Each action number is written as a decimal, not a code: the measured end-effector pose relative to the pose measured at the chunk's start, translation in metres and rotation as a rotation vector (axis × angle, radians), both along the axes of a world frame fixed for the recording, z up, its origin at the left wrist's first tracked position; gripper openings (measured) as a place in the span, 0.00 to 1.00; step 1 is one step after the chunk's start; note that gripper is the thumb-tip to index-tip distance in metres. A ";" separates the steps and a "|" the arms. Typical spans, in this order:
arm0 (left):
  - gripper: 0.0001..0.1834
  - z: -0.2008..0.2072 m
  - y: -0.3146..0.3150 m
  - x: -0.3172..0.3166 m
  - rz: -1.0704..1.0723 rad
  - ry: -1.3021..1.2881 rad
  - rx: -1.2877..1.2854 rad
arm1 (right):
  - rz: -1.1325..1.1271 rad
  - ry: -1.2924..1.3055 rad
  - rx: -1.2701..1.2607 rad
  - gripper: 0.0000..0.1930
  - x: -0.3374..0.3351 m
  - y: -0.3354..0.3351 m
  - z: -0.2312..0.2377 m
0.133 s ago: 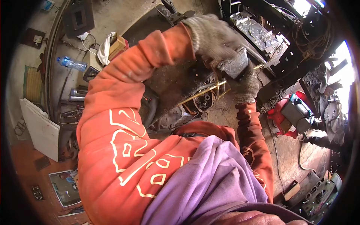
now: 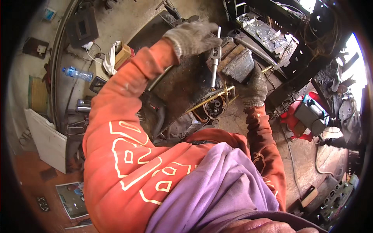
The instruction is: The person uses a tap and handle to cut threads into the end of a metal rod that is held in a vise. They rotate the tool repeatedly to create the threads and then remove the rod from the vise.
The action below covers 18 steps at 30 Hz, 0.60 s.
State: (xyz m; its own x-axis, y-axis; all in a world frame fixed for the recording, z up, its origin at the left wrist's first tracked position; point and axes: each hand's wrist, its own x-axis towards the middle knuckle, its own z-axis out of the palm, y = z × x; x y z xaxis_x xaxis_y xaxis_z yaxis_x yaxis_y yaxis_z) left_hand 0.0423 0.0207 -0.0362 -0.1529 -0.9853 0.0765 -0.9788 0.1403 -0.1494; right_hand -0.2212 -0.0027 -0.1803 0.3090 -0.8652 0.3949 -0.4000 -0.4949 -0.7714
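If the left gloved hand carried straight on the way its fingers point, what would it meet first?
Most likely the upright grey metal rod: the left hand in its grey knit glove points right, fingertips at or just short of the rod. Depth is unclear, so contact cannot be confirmed. Beyond it lies a dark metal block.

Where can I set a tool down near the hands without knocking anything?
Bare concrete lies between the plastic bottle and the left hand, above the cardboard box. Crowded: around the right hand, the metal rod, steel block and brass rods pack together.
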 end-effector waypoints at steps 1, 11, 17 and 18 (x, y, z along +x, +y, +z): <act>0.30 -0.008 0.000 0.001 -0.101 0.079 -0.402 | 0.002 0.019 -0.065 0.58 -0.003 -0.005 -0.005; 0.21 0.040 0.021 -0.038 0.051 0.062 0.079 | 0.045 -0.098 -0.126 0.58 0.000 -0.014 -0.013; 0.17 0.106 0.052 -0.110 -0.127 0.893 0.587 | -0.153 0.048 -0.103 0.53 -0.005 -0.024 -0.065; 0.17 0.117 0.055 -0.116 -0.150 1.145 0.619 | -0.181 0.044 -0.157 0.54 0.005 -0.020 -0.056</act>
